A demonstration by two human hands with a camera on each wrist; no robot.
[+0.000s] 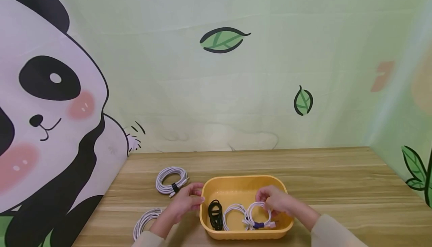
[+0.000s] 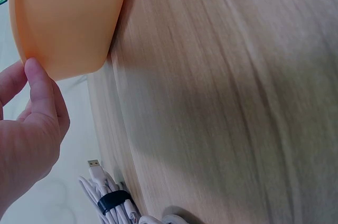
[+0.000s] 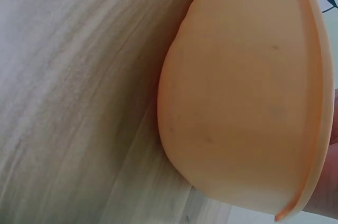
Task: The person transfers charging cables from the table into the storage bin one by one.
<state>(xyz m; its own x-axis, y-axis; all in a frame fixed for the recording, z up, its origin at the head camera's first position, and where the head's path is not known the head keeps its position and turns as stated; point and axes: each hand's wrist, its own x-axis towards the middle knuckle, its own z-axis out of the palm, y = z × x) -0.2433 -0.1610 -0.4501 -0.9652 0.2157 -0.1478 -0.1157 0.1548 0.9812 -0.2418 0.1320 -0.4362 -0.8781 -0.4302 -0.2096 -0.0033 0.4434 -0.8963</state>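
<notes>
Head view showed the left hand (image 1: 183, 203) pinching a yellow bin (image 1: 236, 184) by its left rim, while the right hand (image 1: 276, 199) reached inside, fingertips pinching a purple-tied white cable (image 1: 258, 225) near right, beside another white coil (image 1: 224, 214) and, farther left, a black cable (image 1: 219, 219).
</notes>
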